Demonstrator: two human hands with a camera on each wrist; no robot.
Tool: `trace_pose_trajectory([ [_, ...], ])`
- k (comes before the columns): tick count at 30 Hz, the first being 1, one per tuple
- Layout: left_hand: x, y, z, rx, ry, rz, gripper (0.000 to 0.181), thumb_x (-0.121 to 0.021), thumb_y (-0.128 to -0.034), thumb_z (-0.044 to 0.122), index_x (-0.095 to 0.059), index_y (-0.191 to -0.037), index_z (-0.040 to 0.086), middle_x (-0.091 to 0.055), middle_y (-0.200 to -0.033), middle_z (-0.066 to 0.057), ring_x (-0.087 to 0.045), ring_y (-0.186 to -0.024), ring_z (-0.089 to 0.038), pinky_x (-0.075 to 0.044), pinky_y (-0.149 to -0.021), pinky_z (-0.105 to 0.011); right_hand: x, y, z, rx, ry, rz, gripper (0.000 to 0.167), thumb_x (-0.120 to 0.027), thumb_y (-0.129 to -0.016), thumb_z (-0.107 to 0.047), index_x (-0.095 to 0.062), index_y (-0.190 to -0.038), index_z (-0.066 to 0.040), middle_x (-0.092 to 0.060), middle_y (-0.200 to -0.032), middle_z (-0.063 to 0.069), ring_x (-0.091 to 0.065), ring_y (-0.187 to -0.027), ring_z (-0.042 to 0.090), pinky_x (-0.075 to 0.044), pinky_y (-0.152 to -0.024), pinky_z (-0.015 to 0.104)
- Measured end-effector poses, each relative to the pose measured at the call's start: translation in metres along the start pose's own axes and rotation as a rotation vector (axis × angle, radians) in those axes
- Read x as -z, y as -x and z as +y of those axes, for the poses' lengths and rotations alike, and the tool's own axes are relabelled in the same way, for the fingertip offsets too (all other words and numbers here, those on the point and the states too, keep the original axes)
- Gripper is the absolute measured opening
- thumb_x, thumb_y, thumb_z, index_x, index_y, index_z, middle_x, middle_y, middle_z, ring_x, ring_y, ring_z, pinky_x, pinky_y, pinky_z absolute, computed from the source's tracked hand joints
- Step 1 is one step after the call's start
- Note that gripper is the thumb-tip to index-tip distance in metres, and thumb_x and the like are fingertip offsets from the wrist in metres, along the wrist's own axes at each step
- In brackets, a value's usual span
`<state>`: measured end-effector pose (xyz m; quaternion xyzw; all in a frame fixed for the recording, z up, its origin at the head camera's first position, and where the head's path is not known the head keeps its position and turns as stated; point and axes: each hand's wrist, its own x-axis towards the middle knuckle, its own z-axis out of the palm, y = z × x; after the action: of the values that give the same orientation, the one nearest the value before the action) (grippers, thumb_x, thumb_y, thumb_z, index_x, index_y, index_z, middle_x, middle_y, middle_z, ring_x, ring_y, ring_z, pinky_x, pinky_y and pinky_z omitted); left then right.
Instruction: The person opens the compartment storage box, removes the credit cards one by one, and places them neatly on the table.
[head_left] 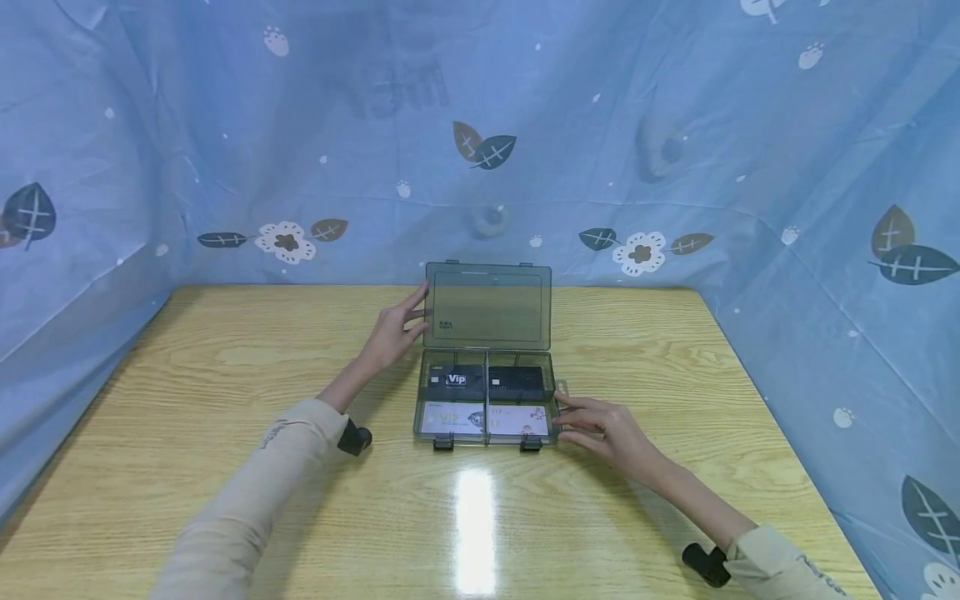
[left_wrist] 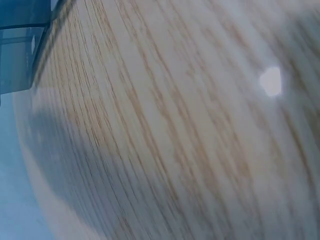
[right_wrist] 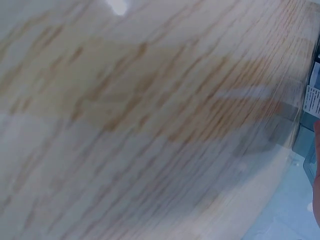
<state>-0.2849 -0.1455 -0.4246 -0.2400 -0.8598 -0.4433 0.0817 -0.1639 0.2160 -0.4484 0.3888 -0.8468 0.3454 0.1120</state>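
A transparent grey box [head_left: 485, 439] stands with its lid [head_left: 487, 308] raised at the back. Its divided base holds two black cards [head_left: 456, 381] [head_left: 516, 382] behind two white cards [head_left: 452, 418] [head_left: 517, 420]. My left hand [head_left: 390, 333] touches the lid's left edge with extended fingers. Extended fingers of my right hand [head_left: 611, 429] rest against the base's right side. In the left wrist view, only a corner of the box [left_wrist: 17, 60] shows. The right wrist view catches part of the box [right_wrist: 303, 141] and a sliver of my right hand [right_wrist: 317, 185].
The box is on a wood-grain table [head_left: 262, 333], near its back edge. A blue patterned cloth [head_left: 375, 167] hangs behind the table and along both sides. Black wrist devices [head_left: 354, 437] [head_left: 706, 565] are on both arms.
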Motion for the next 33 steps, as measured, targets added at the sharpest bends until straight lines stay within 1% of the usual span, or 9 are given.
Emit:
trace_pose_trajectory([
  [5,-0.0008,0.0004,-0.0002,0.042,-0.014,0.000,0.063,-0.061,-0.0887,-0.009,-0.033,-0.145,-0.005,-0.034,-0.146,-0.025,-0.060,-0.111,-0.036,-0.051,-0.088,-0.036,-0.0004,-0.0001,0.0004,0.007,-0.002,0.002,0.020,-0.078,-0.076,-0.005,-0.075,-0.096,-0.005,-0.062,-0.122,0.021,-0.069,-0.091,0.025,-0.052,-0.072,0.014],
  [10,-0.0016,0.0014,0.0000,0.090,-0.005,0.002,0.058,-0.062,-0.0882,-0.008,-0.037,-0.141,-0.008,-0.038,-0.143,-0.026,-0.060,-0.111,-0.036,-0.049,-0.092,-0.037,-0.0002,-0.0005,0.0006,0.011,-0.008,0.006,0.020,-0.078,-0.076,-0.005,-0.075,-0.096,-0.006,-0.062,-0.122,0.020,-0.069,-0.093,0.026,-0.053,-0.072,0.017],
  [16,-0.0027,0.0042,-0.0008,0.188,0.040,-0.015,0.048,-0.059,-0.0916,-0.004,-0.043,-0.137,-0.010,-0.045,-0.138,-0.026,-0.058,-0.114,-0.036,-0.047,-0.095,-0.040,0.0000,-0.0012,0.0005,0.025,-0.014,0.008,0.020,-0.077,-0.076,-0.003,-0.075,-0.096,-0.004,-0.062,-0.121,0.023,-0.068,-0.094,0.030,-0.055,-0.071,0.022],
  [20,-0.0029,0.0058,-0.0006,0.249,0.061,-0.032,0.045,-0.057,-0.0937,-0.002,-0.044,-0.136,-0.010,-0.048,-0.136,-0.026,-0.056,-0.116,-0.037,-0.047,-0.096,-0.042,0.0000,-0.0014,-0.0001,0.023,-0.018,0.005,0.020,-0.077,-0.076,-0.003,-0.075,-0.096,-0.004,-0.062,-0.121,0.023,-0.068,-0.093,0.030,-0.055,-0.071,0.023],
  [22,-0.0032,0.0060,-0.0006,0.267,0.068,-0.039,0.045,-0.057,-0.0942,-0.001,-0.044,-0.137,-0.010,-0.049,-0.136,-0.026,-0.056,-0.116,-0.037,-0.047,-0.096,-0.043,0.0001,-0.0014,-0.0004,0.019,-0.023,0.002,0.020,-0.077,-0.076,-0.003,-0.075,-0.096,-0.004,-0.062,-0.121,0.023,-0.068,-0.093,0.030,-0.055,-0.071,0.024],
  [26,-0.0041,0.0057,-0.0009,0.274,0.074,-0.059,0.044,-0.055,-0.0950,-0.002,-0.043,-0.136,-0.011,-0.049,-0.135,-0.028,-0.056,-0.116,-0.039,-0.048,-0.094,-0.042,0.0006,-0.0012,-0.0004,0.010,-0.027,-0.001,0.020,-0.077,-0.077,-0.002,-0.075,-0.096,-0.004,-0.062,-0.121,0.023,-0.068,-0.092,0.029,-0.055,-0.071,0.023],
  [33,-0.0015,0.0064,0.0019,0.320,0.126,-0.091,0.044,-0.053,-0.0961,-0.002,-0.041,-0.137,-0.012,-0.044,-0.139,-0.028,-0.052,-0.121,-0.039,-0.047,-0.096,-0.041,0.0008,-0.0015,-0.0011,-0.009,-0.027,-0.004,0.020,-0.077,-0.077,-0.003,-0.075,-0.096,-0.005,-0.062,-0.121,0.022,-0.068,-0.094,0.029,-0.056,-0.071,0.024],
])
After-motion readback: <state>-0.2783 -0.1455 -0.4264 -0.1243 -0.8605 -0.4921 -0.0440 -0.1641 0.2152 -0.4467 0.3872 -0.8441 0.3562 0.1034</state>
